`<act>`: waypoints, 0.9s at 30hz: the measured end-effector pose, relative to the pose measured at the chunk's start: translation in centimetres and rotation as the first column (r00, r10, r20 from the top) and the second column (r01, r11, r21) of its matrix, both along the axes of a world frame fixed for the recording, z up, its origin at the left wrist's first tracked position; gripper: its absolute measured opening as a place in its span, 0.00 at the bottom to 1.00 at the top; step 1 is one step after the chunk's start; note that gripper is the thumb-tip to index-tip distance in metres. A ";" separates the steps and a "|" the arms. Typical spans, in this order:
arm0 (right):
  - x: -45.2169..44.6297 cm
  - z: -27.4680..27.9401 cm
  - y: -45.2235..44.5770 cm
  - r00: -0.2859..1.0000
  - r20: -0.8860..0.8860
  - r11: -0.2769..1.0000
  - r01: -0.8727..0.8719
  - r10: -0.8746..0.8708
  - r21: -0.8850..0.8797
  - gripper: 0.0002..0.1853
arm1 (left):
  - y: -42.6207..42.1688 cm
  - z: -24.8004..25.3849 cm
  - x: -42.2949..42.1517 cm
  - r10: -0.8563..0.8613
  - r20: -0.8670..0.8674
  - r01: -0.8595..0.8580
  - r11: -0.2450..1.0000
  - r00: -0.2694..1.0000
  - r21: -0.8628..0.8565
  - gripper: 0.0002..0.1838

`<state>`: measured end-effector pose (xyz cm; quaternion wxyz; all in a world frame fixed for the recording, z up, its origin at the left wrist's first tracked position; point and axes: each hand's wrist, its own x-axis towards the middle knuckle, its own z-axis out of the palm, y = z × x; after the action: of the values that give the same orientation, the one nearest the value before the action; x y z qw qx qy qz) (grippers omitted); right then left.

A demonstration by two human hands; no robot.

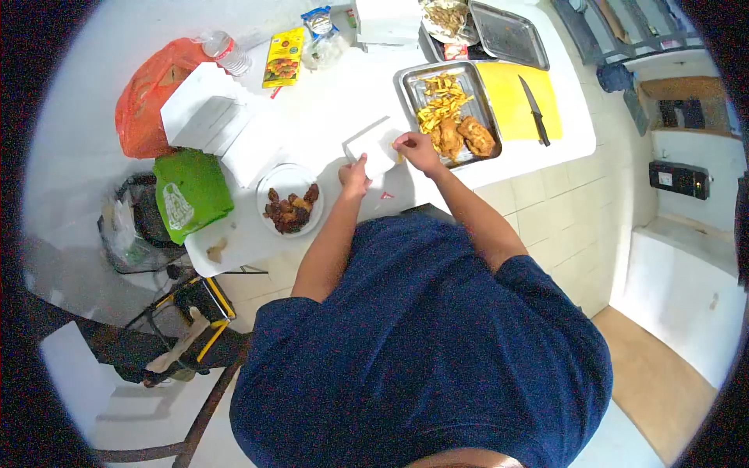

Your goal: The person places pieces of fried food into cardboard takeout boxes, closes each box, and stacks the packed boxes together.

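Observation:
A small white box [376,148] sits in front of me on the white table, and my left hand [355,175] grips its near left edge. At the box's right side, my right hand [417,150] is pinched on a yellow piece that looks like a fry [400,157]. Just right of that hand, a metal tray [497,132] holds fries [442,100] and several pieces of fried chicken [475,135]. A white plate [265,190] with dark browned meat [289,213] lies left of my left hand.
A knife [534,108] rests on a yellow board [507,82] at the right. Behind are another tray [509,35], a yellow packet [283,57] and a plastic bottle [226,51]. White boxes [204,109], a red bag [144,101] and a green bag [191,191] are at left.

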<state>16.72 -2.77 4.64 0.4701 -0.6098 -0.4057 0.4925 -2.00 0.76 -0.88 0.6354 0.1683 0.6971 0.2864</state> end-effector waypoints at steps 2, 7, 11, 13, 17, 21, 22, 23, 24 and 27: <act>0.6 -0.2 -0.2 0.999 0.049 0.999 0.002 0.000 -0.041 0.05 | 0.0 1.1 -0.1 -0.032 -0.023 0.032 0.999 0.999 0.022 0.23; 2.5 -0.9 0.1 0.961 -0.178 0.976 0.216 -0.212 0.004 0.05 | 0.5 0.1 -1.5 -0.095 -0.052 0.096 0.995 0.994 0.003 0.26; 2.5 1.3 -0.4 0.876 -0.346 0.923 0.231 -0.335 -0.308 0.07 | 0.5 -0.5 -1.7 -0.069 -0.051 0.069 0.998 0.996 0.004 0.28; 2.4 0.1 -0.8 0.815 -0.459 0.910 0.186 -0.354 -0.370 0.08 | 0.6 -0.9 -1.6 -0.067 -0.042 0.067 0.998 0.997 -0.004 0.28; 2.1 -2.5 -1.0 0.641 -0.612 0.884 0.286 -0.463 -0.370 0.12 | 0.7 -0.7 -1.8 -0.107 -0.064 0.106 0.994 0.992 -0.017 0.29; 2.5 -3.1 -1.1 0.594 -0.631 0.866 0.312 -0.498 -0.390 0.12 | 0.7 0.8 -1.9 -0.110 -0.020 0.109 0.993 0.994 -0.044 0.30; 2.3 -2.8 -1.0 0.589 -0.622 0.856 0.330 -0.516 -0.398 0.12 | 0.8 1.0 -1.9 -0.112 -0.014 0.111 0.992 0.994 -0.052 0.30; 2.1 -2.6 -0.9 0.586 -0.612 0.847 0.340 -0.531 -0.410 0.12 | 0.9 1.3 -2.0 -0.114 -0.009 0.113 0.992 0.993 -0.061 0.30; 1.9 -2.4 -0.9 0.583 -0.602 0.837 0.350 -0.546 -0.420 0.12 | 0.9 0.9 -2.1 -0.116 -0.018 0.115 0.992 0.993 -0.057 0.30; 1.6 -2.1 -0.8 0.584 -0.606 0.841 0.349 -0.541 -0.414 0.12 | 1.0 0.3 -2.0 -0.130 -0.042 0.128 0.991 0.991 -0.048 0.30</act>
<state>18.35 -3.61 2.58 0.6158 -0.5117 0.0372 0.5979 -3.99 1.72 -0.61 0.6403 0.2051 0.7052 0.2250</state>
